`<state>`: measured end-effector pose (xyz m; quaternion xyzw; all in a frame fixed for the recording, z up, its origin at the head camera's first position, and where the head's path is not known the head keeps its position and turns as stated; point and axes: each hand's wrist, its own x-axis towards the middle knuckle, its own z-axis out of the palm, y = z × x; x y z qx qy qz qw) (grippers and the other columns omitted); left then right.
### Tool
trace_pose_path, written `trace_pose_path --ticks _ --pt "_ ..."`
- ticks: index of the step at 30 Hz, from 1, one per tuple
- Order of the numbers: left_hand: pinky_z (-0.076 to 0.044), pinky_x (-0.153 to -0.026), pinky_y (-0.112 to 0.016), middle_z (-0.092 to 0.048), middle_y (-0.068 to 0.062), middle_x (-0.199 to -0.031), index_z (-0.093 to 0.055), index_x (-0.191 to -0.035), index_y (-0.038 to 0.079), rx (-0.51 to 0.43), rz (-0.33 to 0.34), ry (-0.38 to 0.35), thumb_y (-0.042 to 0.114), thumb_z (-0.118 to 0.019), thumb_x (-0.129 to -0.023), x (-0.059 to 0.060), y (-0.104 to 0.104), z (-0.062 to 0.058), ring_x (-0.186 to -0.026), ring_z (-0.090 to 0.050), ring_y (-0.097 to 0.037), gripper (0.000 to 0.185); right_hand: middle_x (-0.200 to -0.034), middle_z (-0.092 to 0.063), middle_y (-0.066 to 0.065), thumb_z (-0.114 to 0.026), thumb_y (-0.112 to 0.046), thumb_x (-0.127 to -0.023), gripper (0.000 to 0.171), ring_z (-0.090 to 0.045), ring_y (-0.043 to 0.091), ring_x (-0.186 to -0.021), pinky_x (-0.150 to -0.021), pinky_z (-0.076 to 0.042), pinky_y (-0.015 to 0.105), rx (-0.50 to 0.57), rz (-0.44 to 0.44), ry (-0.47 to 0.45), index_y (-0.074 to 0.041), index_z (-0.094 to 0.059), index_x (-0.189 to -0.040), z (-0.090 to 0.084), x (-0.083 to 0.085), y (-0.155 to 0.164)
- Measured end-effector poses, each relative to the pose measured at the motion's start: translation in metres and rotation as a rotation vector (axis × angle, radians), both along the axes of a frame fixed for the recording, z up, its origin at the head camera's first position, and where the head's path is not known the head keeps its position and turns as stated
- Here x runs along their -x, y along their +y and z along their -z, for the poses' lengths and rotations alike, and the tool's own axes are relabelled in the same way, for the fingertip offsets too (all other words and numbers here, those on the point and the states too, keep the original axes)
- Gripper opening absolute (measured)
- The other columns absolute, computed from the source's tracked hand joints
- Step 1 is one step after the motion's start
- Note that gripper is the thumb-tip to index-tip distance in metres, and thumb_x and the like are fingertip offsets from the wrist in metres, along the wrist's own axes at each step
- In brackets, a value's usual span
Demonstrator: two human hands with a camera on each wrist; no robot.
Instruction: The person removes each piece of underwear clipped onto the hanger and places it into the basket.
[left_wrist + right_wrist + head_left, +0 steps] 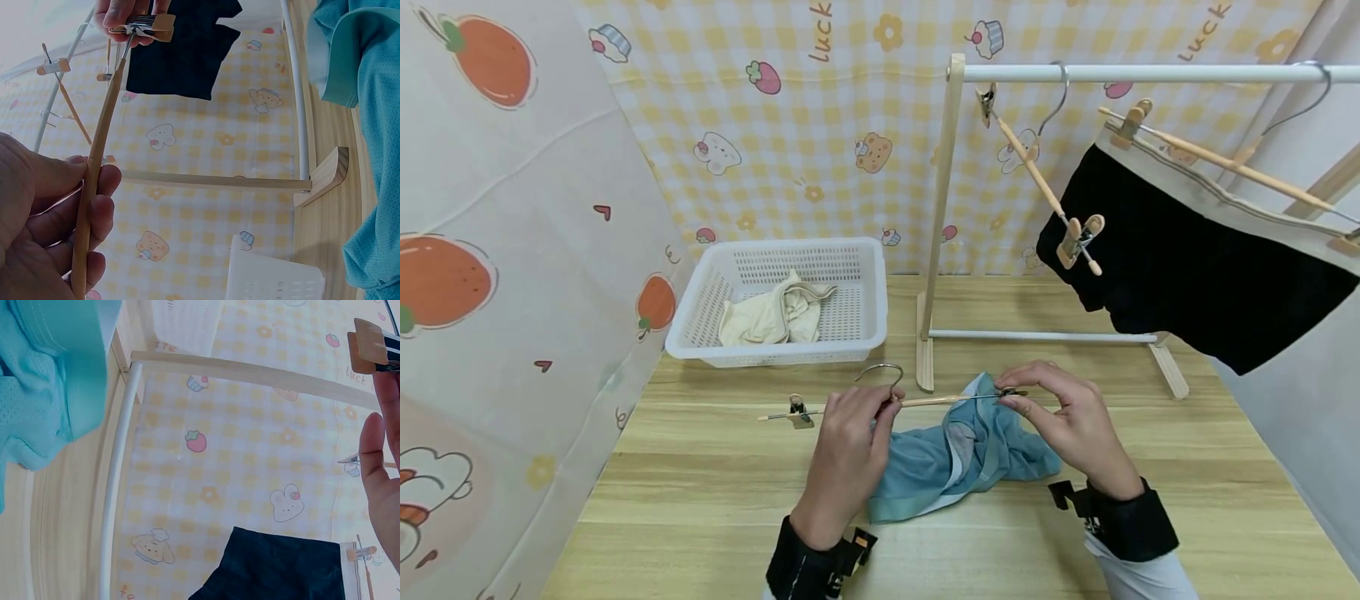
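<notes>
My left hand [850, 442] holds a wooden clip hanger [932, 402] near its middle, just under the metal hook. The fingers curl round the bar in the left wrist view. At the bar's right end, my right hand [1071, 421] pinches a clip [164, 28] between thumb and fingers. The other clip [801, 412] sits near the left end with no cloth in it. Below the hanger, a crumpled teal garment [917, 467] of mesh fabric lies on the table. Whether the right clip touches the garment I cannot tell from the head view.
Behind on the left stands a white plastic basket [700, 348] holding a cream cloth [760, 317]. A rack [942, 208] rises at the right, bearing another clip hanger [1033, 171] and black shorts [1187, 258] clipped to a hanger. The wooden table [685, 483] extends below.
</notes>
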<state>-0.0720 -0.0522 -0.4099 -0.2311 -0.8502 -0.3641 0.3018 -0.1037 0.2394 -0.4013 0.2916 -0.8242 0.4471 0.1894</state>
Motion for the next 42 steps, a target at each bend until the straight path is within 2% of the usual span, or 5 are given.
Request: trace_pose_path --ticks 16,23,31,36,42 --pt "-0.048 -0.08 -0.036 -0.08 -0.004 -0.102 -0.077 -0.107 0.004 0.007 -0.008 0.013 0.002 -0.074 -0.099 0.002 -0.003 0.001 -0.093 -0.073 -0.02 0.009 -0.111 -0.078 0.003 -0.082 0.013 -0.085 0.046 -0.063 0.009 -0.1 -0.093 -0.047 0.016 -0.033 -0.029 -0.016 -0.012 -0.076 -0.122 0.004 0.001 0.001" --pt "-0.047 -0.079 -0.034 -0.081 -0.003 -0.103 -0.078 -0.108 0.005 0.025 -0.01 0.003 0.003 -0.075 -0.099 0.002 -0.004 0.0 -0.093 -0.073 -0.019 0.01 -0.128 -0.076 0.004 -0.086 0.0 -0.088 0.057 -0.067 0.011 -0.114 -0.095 -0.049 0.018 -0.158 -0.009 -0.072 -0.014 -0.068 -0.141 -0.008 0.001 0.002" --pt "-0.051 -0.083 -0.037 -0.081 -0.004 -0.105 -0.08 -0.109 0.007 0.09 0.006 -0.014 0.006 -0.078 -0.098 0.002 -0.001 -0.002 -0.099 -0.075 -0.022 0.012 -0.134 -0.074 0.004 -0.09 -0.013 -0.088 0.058 -0.069 0.025 -0.123 -0.108 -0.049 0.022 -0.265 0.003 0.102 -0.012 -0.068 -0.142 -0.026 -0.005 -0.021" --pt "-0.05 -0.082 -0.037 -0.078 -0.004 -0.106 -0.081 -0.114 0.008 0.139 0.013 -0.019 0.009 -0.079 -0.098 0.002 0.003 -0.004 -0.099 -0.075 -0.021 0.016 -0.129 -0.076 0.006 -0.086 -0.025 -0.095 0.047 -0.072 0.028 -0.119 -0.1 -0.059 0.048 -0.343 -0.004 0.213 -0.008 -0.071 -0.136 -0.028 -0.008 -0.042" --pt "-0.047 -0.08 -0.034 -0.075 -0.003 -0.104 -0.079 -0.128 0.008 0.141 0.047 -0.031 0.009 -0.077 -0.1 0.002 0.008 -0.007 -0.091 -0.072 -0.017 0.028 -0.121 -0.078 0.007 -0.089 -0.019 -0.09 0.04 -0.075 0.025 -0.111 -0.091 -0.063 0.047 -0.435 0.017 0.221 -0.007 -0.073 -0.125 -0.026 -0.01 -0.058"
